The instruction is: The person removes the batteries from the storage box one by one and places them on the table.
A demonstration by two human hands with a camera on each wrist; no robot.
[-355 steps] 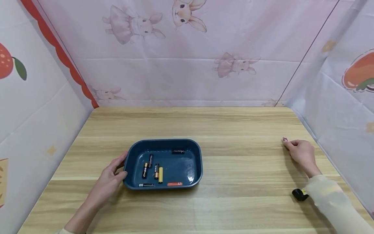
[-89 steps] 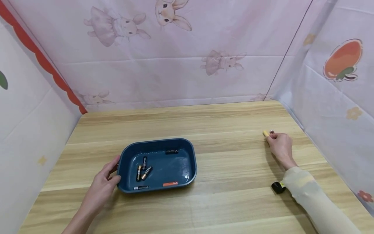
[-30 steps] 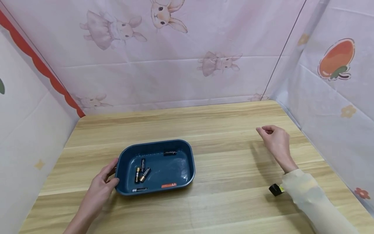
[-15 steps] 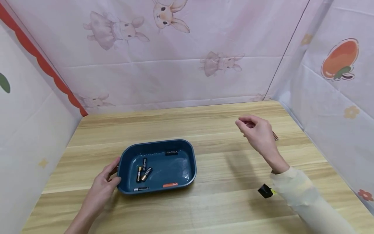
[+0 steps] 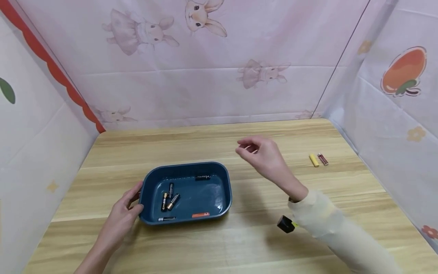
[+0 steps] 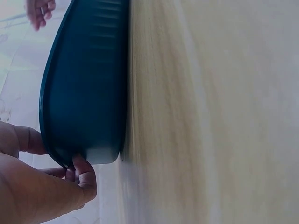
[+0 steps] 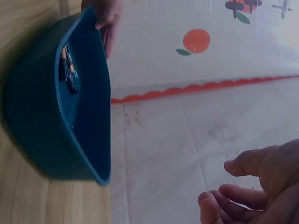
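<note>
A dark blue plastic tray (image 5: pixel 186 220) stands on the wooden table, holding several batteries, mostly dark. One orange battery (image 5: pixel 200 215) lies along its near side. My left hand (image 5: pixel 119 217) grips the tray's left end, with thumb and fingers at the rim; the left wrist view shows this hand (image 6: pixel 42 182) close up. Above the table, beyond the tray's right end, hovers my right hand (image 5: pixel 265 156). Its fingers are loosely bent, with a gap to the thumb and nothing held. A yellow battery (image 5: pixel 313 160) and a dark red battery (image 5: pixel 323 159) lie side by side on the right.
The wooden table (image 5: pixel 253 243) is bounded by printed cloth walls (image 5: pixel 205 99) at the back and both sides. A small black device (image 5: pixel 286 224) is attached at my right sleeve.
The yellow battery has gone from the tray to the table beside the red one, released by my right hand. That hand has since moved left toward the tray. The left hand stays on the tray.
</note>
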